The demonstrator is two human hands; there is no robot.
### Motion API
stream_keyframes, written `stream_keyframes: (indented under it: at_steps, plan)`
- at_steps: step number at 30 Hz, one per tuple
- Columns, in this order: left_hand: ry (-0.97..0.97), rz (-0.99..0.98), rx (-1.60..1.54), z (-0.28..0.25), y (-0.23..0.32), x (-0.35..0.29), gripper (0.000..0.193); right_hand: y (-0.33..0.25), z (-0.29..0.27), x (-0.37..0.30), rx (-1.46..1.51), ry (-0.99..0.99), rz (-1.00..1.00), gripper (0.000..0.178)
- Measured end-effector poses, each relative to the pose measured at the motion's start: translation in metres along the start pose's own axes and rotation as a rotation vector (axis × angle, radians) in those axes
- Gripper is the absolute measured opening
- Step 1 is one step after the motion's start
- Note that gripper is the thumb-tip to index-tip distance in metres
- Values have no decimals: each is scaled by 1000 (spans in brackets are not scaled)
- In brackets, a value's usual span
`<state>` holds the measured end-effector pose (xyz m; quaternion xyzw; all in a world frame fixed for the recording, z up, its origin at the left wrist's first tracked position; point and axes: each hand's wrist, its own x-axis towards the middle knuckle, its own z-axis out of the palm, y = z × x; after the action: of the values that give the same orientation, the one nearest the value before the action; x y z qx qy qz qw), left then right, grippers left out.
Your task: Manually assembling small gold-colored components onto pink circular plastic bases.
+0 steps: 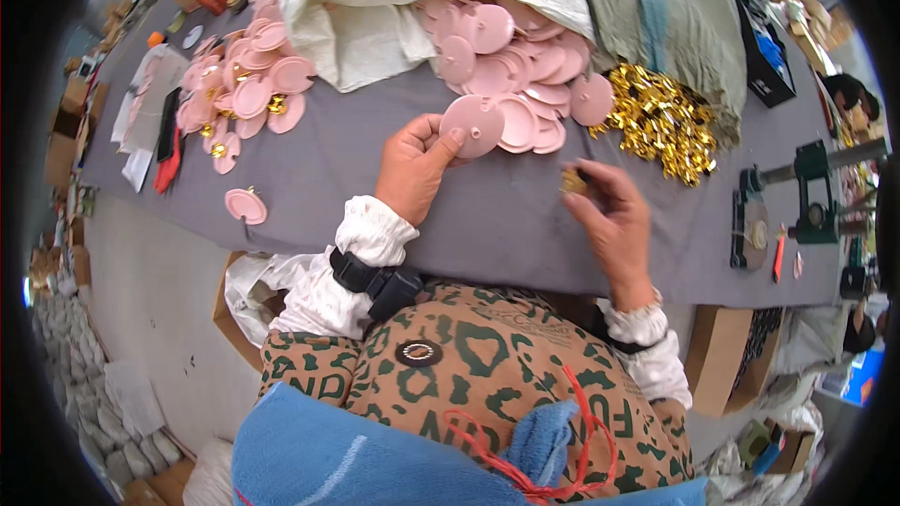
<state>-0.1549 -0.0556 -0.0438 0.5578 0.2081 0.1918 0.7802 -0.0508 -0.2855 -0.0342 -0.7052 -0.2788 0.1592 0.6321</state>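
My left hand [413, 164] pinches a round pink plastic disc [472, 127] by its near left edge, holding it up over the table. To its right, my right hand [611, 215] has a small gold metal piece [572, 180] between thumb and fingers; its exact shape is too small to tell. Disc and gold piece are apart. Behind my left hand, pink discs [525, 66] spill from the mouth of a white woven sack [356, 37]. A heap of shiny gold pieces [661, 122] lies beyond my right hand.
At the left is a pile of pink discs [248, 84], some with gold pieces on them. One disc [246, 206] lies alone nearer the edge. A dark green metal device [814, 192] stands at the right. Cardboard boxes [734, 356] sit below the grey-covered table [469, 225].
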Motion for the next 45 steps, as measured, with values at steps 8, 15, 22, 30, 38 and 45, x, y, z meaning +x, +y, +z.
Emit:
stream_keyframes:
  at_steps: [8,15,22,30,38,45]
  plan:
    - [-55,59,4,40,-5,-22,18,-13,33,1,-139,25,-156,34]
    - [-140,482,729,49,0,-30,19,-3,29,6,-432,127,-536,30]
    - [-209,870,728,47,3,-31,26,-3,28,-7,-340,64,-394,22]
    - [6,228,653,-26,7,-40,19,-19,50,-2,315,-141,385,42]
    - [579,525,1172,-208,113,2,53,-9,11,-4,261,-37,242,33]
    - [364,239,1515,-290,44,-33,50,9,-25,-23,159,64,282,25]
